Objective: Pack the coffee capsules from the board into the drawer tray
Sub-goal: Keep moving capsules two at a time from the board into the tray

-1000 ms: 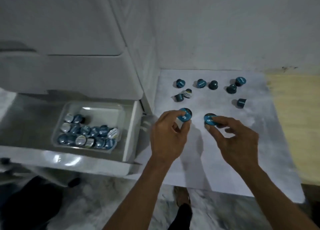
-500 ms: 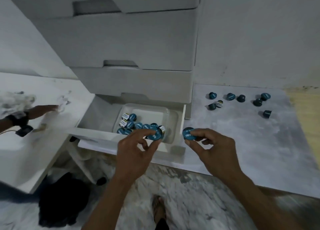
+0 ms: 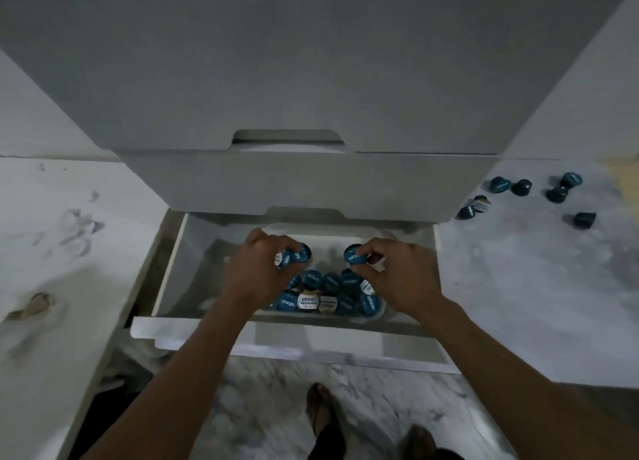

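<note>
Both hands are hovering over the drawer tray: the left hand is pinching a blue capsule in curled fingers, the right hand is pinching another capsule; loose capsules are lying on the far right board

blue capsules, white tray, marbled board

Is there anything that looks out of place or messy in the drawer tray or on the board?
Nothing looks damaged or spilled. The capsules in the tray lie jumbled, some foil up. On the board a few capsules remain scattered, one on its side. Each hand, left and right, holds a capsule over the tray.
</note>
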Available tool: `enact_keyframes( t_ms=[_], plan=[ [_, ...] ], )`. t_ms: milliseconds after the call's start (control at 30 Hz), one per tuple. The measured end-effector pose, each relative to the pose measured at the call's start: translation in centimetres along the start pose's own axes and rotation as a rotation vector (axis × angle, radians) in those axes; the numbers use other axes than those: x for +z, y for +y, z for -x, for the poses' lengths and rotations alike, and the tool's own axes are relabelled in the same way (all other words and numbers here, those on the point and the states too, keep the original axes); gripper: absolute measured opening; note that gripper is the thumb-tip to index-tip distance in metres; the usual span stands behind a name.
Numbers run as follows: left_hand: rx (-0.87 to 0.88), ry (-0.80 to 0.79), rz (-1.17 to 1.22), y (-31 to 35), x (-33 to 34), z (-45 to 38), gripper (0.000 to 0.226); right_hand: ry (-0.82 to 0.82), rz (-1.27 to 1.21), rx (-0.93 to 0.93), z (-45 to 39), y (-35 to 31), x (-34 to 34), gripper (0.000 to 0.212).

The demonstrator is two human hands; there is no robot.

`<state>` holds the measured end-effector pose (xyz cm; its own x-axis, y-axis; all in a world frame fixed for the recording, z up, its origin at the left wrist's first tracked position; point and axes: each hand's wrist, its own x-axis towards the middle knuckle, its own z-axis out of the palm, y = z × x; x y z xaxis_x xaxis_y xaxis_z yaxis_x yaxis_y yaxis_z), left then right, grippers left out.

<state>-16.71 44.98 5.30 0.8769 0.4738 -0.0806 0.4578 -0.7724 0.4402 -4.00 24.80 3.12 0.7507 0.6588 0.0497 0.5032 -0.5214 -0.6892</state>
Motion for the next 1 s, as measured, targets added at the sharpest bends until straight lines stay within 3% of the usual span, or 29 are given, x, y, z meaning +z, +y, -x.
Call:
enact_keyframes(
  t_ms=[167, 467, 700, 1000],
  plan=[
    [0.095, -0.117, -0.045, -1.4, 2.7, -3.7, 0.029, -0.156, 0.016, 0.023, -3.0, 1.9, 3.5, 0.022],
    [0.185, -0.117, -0.041, -2.9, 6.0, -6.1, 0.025, -0.255, 0.079, 0.053, -5.9, 2.8, 6.4, 0.022],
    [0.138, -0.146, 0.017, -3.1, 6.3, -6.7, 0.026, -0.237, 0.063, 0.046, -6.1, 2.9, 6.8, 0.022],
    [0.143, -0.138, -0.051, -3.2, 6.0, -6.3, 0.032, -0.339, 0.04, 0.076, -5.6, 3.0, 6.4, 0.028]
  ],
)
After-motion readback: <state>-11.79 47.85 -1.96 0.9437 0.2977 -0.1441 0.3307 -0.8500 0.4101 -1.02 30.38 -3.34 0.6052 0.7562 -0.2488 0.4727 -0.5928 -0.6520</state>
